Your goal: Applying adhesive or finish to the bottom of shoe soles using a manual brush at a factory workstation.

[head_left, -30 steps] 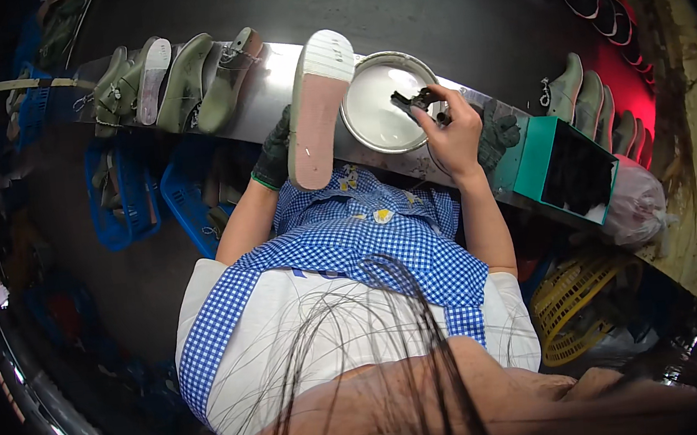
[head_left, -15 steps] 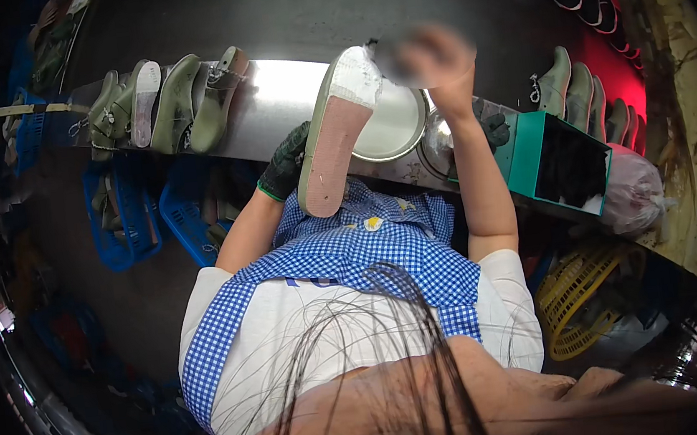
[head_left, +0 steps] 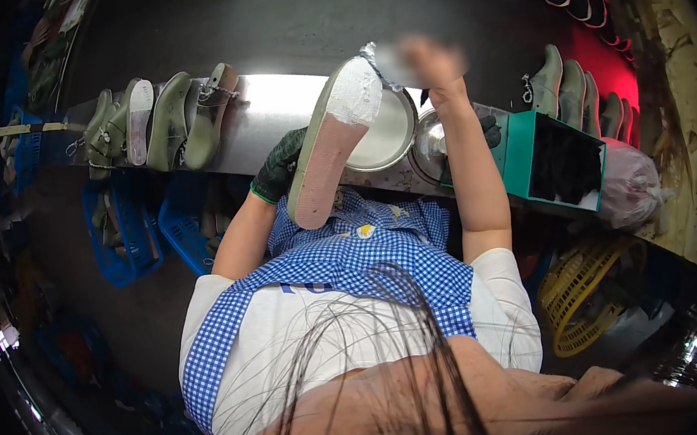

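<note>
My left hand, in a dark green glove, grips a shoe turned sole up. The sole is pinkish, with a wet white coat over its toe end. My right hand is bare and blurred, raised at the toe of the shoe with a small brush in its fingers. Under the shoe a round metal bowl of white paste stands on the steel bench.
Several olive shoes lie in a row at the bench's left end, more at the right. A teal box and a white plastic bag sit at right. Blue crates and a yellow basket stand below.
My right hand left the bowl and rose with the brush to the shoe's toe. The white coat now covers the toe end. The left hand tilted the shoe slightly.
</note>
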{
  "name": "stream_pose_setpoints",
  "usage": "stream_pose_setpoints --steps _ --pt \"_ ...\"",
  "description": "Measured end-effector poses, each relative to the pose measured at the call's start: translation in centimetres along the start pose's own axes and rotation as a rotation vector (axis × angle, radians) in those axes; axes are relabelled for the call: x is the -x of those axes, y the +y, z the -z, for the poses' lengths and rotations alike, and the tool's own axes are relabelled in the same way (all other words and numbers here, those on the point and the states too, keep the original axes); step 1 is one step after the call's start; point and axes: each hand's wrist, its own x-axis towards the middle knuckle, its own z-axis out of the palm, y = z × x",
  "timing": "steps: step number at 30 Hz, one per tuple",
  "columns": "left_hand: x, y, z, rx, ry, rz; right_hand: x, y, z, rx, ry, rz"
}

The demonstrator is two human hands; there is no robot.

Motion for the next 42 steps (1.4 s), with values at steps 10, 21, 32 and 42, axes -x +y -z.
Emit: stream_pose_setpoints --steps 10,21,32,42 --pt "-0.6 -2.2 0.9 -0.069 0.063 -0.210 4.0 -1.9 -4.6 0.260 0.205 0.624" --pt "-4.0 1.5 -0.4 -1.360 0.303 -0.871 10.9 -1.2 -4.8 0.248 -0.276 0.714" --pt "-2.1 2.5 -2.0 0.293 0.152 -0.110 6.1 -2.0 -3.1 0.267 -0.471 0.645" --pt "-5.0 3.1 -0.5 0.245 0.046 -0.041 6.9 -1.6 -4.7 0.330 -0.044 0.817"
